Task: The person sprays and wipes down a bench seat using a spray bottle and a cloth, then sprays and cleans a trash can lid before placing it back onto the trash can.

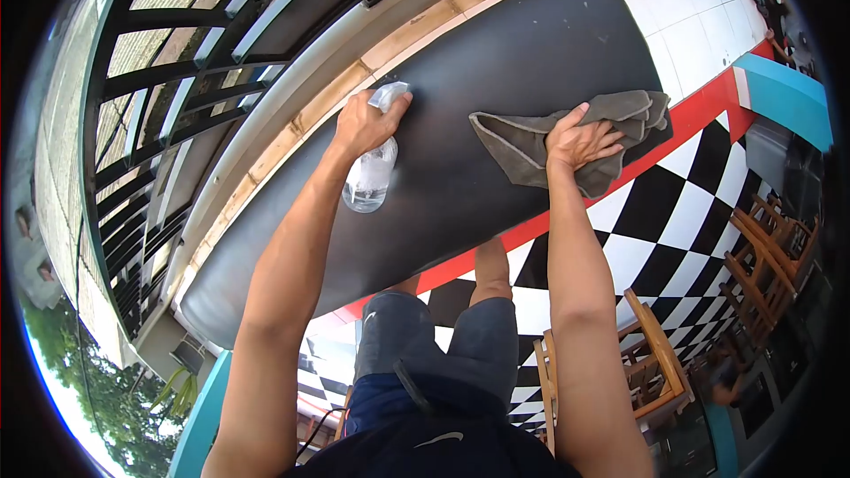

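Observation:
A clear spray bottle (370, 179) with a whitish spray head is in my left hand (365, 124), whose fingers wrap round its neck. It stands out over the long black padded surface (443, 115). On the right, my right hand (584, 140) lies with fingers spread on a grey-brown cloth (522, 143), pressing it down near the right end of the black surface. The cloth is crumpled, with folds on both sides of the hand and one part hanging past the near edge.
Black metal bars (168, 80) run along the left, beside a tiled ledge (381, 53). Wooden chairs (660, 345) stand on the black-and-white checkered floor (655, 212) at the right. People (779, 22) are at the far upper right.

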Motion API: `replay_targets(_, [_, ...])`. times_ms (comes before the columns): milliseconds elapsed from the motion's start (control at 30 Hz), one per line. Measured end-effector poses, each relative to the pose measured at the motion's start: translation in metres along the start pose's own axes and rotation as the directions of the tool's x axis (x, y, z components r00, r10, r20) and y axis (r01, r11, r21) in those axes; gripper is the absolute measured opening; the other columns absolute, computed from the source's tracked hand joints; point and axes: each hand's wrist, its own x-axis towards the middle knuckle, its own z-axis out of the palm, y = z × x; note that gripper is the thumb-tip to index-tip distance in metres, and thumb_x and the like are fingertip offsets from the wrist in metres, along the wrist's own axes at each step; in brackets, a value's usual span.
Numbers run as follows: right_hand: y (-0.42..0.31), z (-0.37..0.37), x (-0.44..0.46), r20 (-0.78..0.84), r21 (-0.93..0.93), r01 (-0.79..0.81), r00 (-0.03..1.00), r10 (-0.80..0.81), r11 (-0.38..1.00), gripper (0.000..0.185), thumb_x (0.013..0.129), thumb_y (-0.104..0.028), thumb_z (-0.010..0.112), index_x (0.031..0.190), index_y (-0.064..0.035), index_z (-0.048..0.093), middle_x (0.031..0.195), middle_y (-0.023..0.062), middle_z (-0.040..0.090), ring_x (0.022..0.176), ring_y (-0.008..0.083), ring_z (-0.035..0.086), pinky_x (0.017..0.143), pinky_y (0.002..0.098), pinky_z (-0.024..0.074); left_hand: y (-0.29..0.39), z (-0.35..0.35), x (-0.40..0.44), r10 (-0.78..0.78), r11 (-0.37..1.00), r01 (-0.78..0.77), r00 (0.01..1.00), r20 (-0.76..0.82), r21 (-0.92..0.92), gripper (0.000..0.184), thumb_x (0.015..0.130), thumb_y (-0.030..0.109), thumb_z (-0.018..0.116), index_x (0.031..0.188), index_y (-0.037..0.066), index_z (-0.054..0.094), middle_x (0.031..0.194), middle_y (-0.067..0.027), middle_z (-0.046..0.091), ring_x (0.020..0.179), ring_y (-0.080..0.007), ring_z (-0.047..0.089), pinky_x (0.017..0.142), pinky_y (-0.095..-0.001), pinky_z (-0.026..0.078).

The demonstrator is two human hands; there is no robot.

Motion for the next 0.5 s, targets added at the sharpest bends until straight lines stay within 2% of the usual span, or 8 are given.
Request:
replay_targets(133, [-0.001, -0.007, 0.002, 0.034, 0.068, 0.023, 0.999, -0.026, 0.997, 0.064, 0.101, -0.046, 0.033, 0.137, 0.0041, 0.05, 0.139, 0.0208, 0.048, 0.142, 0.0526, 0.022, 0.114, 0.0679, 0.0108, 0.041, 0.018, 0.04, 0.036, 0.993, -0.047, 0.994, 0.1, 0.108, 0.061, 0.085, 0.057, 0.063, 0.09, -0.003, 0.072, 0.084, -0.0295, 0.069, 0.089, -0.0454, 0.067, 0.085, -0.0478, 0.051])
replay_targets(200, [0.005, -0.025, 0.003, 0.07, 0.334, -0.039, 0.997, 0.016, 0.942, 0.065, 0.103, -0.044, 0.033, 0.138, 0.0099, 0.047, 0.146, 0.026, 0.042, 0.144, 0.0492, 0.022, 0.118, 0.059, 0.0126, 0.064, 0.023, 0.046, 0.124, 0.992, -0.125, 0.988, 0.086, 0.002, 0.061, 0.085, 0.057, 0.062, 0.091, -0.002, 0.072, 0.085, -0.0284, 0.07, 0.089, -0.0456, 0.067, 0.087, -0.0482, 0.051])
replay_targets(267, [0.018, -0.038, 0.004, -0.019, 0.699, -0.03, 0.998, 0.061, 0.714, 0.066, 0.105, -0.043, 0.034, 0.138, 0.0126, 0.045, 0.15, 0.0292, 0.037, 0.145, 0.046, 0.024, 0.12, 0.0513, 0.017, 0.082, 0.024, 0.058, 0.169, 0.984, -0.166, 0.984, 0.051, -0.06, 0.06, 0.086, 0.057, 0.061, 0.093, -0.001, 0.073, 0.086, -0.0287, 0.07, 0.09, -0.0459, 0.067, 0.088, -0.0489, 0.05])
replay_targets(300, [0.025, -0.068, 0.009, 0.215, 0.854, -0.253, 0.967, 0.134, 0.455, 0.071, 0.105, -0.045, 0.036, 0.14, 0.0163, 0.04, 0.152, 0.0329, 0.033, 0.142, 0.0414, 0.034, 0.118, 0.04, 0.0262, 0.094, 0.024, 0.062, 0.1, 0.995, -0.101, 0.994, 0.04, 0.01, 0.057, 0.086, 0.056, 0.061, 0.095, 0.001, 0.074, 0.089, -0.0276, 0.071, 0.092, -0.0453, 0.067, 0.089, -0.0486, 0.05])
replay_targets(333, [0.039, -0.094, 0.012, 0.467, 0.703, -0.573, 0.819, 0.335, 0.422, 0.075, 0.105, -0.048, 0.037, 0.141, 0.0176, 0.037, 0.151, 0.0307, 0.037, 0.138, 0.0383, 0.042, 0.115, 0.0372, 0.032, 0.099, 0.027, 0.068, 0.098, 0.992, -0.095, 0.995, -0.025, 0.087, 0.053, 0.087, 0.055, 0.06, 0.098, 0.005, 0.074, 0.09, -0.0267, 0.071, 0.093, -0.0441, 0.067, 0.089, -0.0481, 0.05])
replay_targets(400, [0.077, -0.121, 0.022, 0.327, 0.857, -0.444, 0.862, 0.387, 0.263, 0.075, 0.104, -0.048, 0.039, 0.139, 0.0182, 0.038, 0.148, 0.0281, 0.041, 0.133, 0.0344, 0.047, 0.114, 0.0368, 0.0338, 0.132, 0.02, 0.061, 0.198, 0.977, -0.193, 0.979, -0.043, 0.093, 0.052, 0.091, 0.051, 0.061, 0.085, 0.0, 0.071, 0.069, -0.0154, 0.068, 0.067, -0.0288, 0.067, 0.069, -0.0415, 0.051])
replay_targets(467, [0.131, -0.139, 0.034, 0.29, 0.92, -0.378, 0.832, 0.473, 0.101, 0.072, 0.103, -0.048, 0.042, 0.138, 0.0147, 0.042, 0.145, 0.0238, 0.045, 0.129, 0.0325, 0.05, 0.113, 0.0379, 0.0361, 0.147, 0.018, 0.033, 0.272, 0.95, -0.252, 0.958, -0.09, 0.186, 0.054, 0.09, 0.053, 0.063, 0.086, 0.0, 0.073, 0.068, -0.0233, 0.067, 0.071, -0.0401, 0.069, 0.071, -0.0461, 0.053])
replay_targets(500, [0.141, -0.164, 0.041, 0.288, 0.928, -0.367, 0.818, 0.498, 0.067, 0.071, 0.103, -0.048, 0.043, 0.139, 0.0129, 0.041, 0.145, 0.0229, 0.045, 0.13, 0.0333, 0.049, 0.113, 0.0393, 0.0364, 0.145, 0.016, 0.02, 0.144, 0.933, -0.148, 0.989, 0.039, 0.329, 0.049, 0.089, 0.052, 0.061, 0.101, 0.006, 0.074, 0.084, -0.0249, 0.07, 0.09, -0.0416, 0.068, 0.085, -0.0482, 0.052])
